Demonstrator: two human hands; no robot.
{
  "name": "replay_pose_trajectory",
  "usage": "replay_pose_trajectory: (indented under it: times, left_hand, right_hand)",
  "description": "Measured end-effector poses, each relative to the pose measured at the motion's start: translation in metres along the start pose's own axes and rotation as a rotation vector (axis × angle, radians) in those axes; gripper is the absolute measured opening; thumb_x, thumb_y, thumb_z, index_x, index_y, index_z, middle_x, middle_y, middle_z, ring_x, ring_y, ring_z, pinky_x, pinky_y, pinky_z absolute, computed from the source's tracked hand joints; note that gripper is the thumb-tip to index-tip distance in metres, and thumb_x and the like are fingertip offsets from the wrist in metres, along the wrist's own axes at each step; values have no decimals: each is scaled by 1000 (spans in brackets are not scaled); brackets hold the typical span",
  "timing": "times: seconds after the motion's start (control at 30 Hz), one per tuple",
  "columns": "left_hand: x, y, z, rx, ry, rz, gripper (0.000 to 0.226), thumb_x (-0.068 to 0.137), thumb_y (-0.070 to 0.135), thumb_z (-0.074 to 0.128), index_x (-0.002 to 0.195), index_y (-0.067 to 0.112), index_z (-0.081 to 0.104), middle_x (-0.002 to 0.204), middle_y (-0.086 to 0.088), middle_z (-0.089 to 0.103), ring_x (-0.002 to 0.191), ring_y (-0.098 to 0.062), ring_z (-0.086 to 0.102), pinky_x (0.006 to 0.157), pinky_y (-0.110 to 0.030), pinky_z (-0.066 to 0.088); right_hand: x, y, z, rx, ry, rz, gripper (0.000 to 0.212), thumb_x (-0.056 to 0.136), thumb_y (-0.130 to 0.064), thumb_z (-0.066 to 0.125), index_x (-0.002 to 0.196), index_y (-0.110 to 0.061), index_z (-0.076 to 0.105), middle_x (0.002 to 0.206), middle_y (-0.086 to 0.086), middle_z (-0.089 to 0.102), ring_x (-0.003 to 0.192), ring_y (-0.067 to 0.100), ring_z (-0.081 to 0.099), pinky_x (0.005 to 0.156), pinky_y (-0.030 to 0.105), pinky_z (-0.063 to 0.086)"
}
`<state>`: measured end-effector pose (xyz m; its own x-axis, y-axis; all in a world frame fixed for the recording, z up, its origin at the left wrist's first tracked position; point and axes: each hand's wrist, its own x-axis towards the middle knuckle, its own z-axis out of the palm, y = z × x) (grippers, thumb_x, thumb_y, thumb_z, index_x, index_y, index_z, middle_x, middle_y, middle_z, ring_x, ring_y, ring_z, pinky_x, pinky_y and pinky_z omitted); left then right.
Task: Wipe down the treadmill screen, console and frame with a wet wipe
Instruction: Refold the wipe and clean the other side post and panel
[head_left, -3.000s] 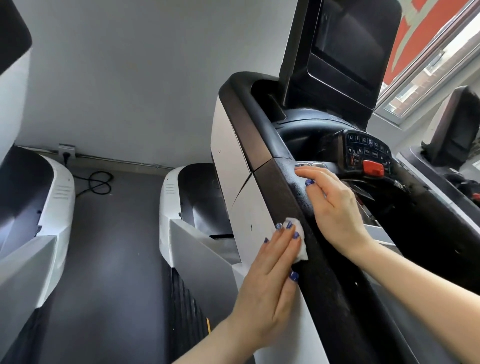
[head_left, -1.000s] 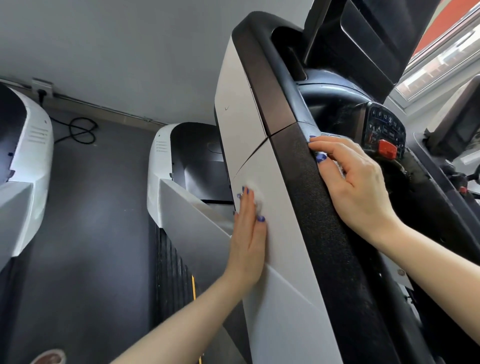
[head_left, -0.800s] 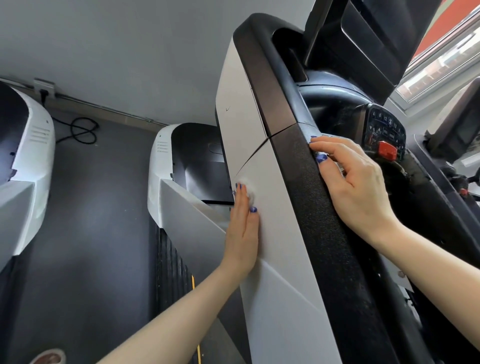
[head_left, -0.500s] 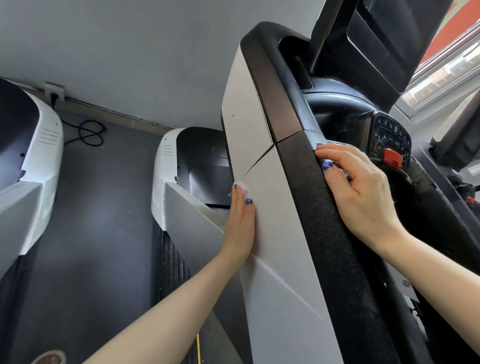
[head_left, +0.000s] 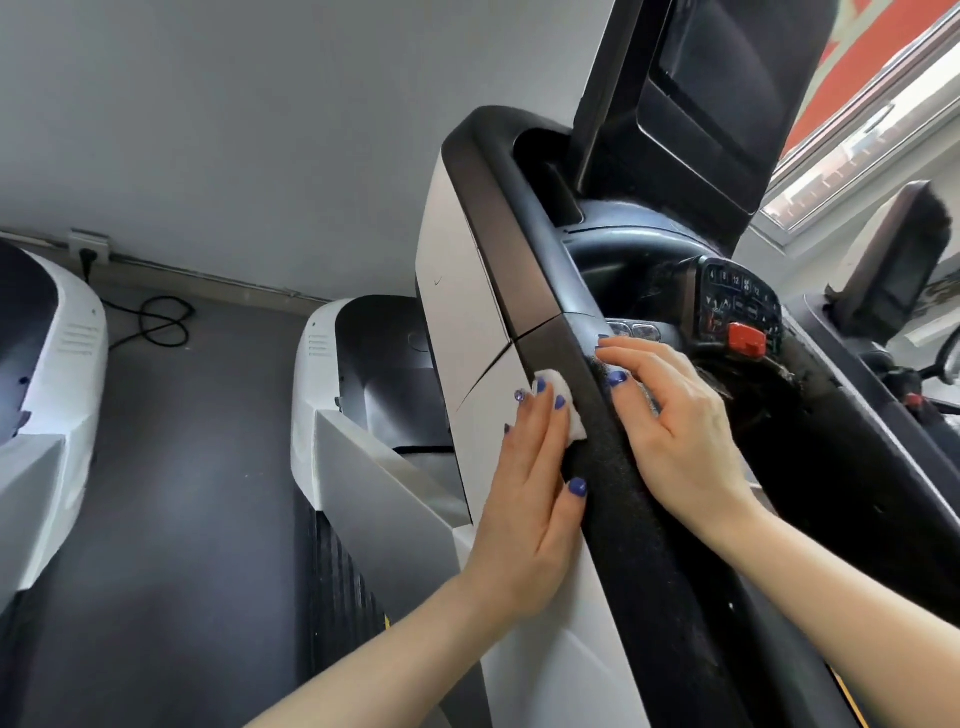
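The left hand has slid back across the white side panel of the treadmill frame, from the panel's far edge half a second ago to right beside the black handrail, and the wet wipe has come with it. The wipe is a small white wad pressed flat to the panel under straight, spread fingers, its right corner poking out against the rail's edge; the hand is not clenched, it simply presses. That looks to me like one pass over the white panel finishing at the seam, so the frame's side is partly done, while the screen and the console buttons sit above with nothing touching them. The right hand is about where it was, draped over the handrail with its fingers loosely curved on top, steadying rather than gripping, as far as I can judge.
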<state>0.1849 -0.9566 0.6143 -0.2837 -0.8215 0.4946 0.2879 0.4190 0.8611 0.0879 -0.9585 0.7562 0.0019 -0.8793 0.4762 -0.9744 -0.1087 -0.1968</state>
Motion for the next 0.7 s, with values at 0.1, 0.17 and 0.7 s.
replay_pose_trajectory:
  times: [0.1, 0.17, 0.7]
  left_hand:
    - [11, -5, -9, 92, -44, 27, 58, 106, 34, 29, 160, 15, 16, 169, 5, 6, 156, -17, 2, 125, -53, 10]
    - [36, -6, -18, 187, -58, 45, 58, 106, 36, 26, 159, 15, 18, 169, 3, 9, 156, -15, 4, 125, -52, 11]
    - [76, -14, -42, 377, -125, 142, 58, 107, 41, 23, 159, 17, 19, 169, 4, 10, 156, -12, 2, 126, -36, 2]
  right_hand:
    - [0, 0, 0, 2, 19, 17, 30, 93, -12, 50, 113, -8, 72, 120, 0, 67, 117, 13, 58, 103, 12, 37]
    - [-1, 0, 0, -10, 34, 18, 30, 93, -13, 50, 113, -8, 72, 121, -1, 67, 117, 14, 58, 103, 11, 36]
    - [67, 26, 22, 45, 17, -153, 30, 95, -9, 51, 118, -5, 69, 130, 3, 63, 126, 15, 53, 109, 16, 34]
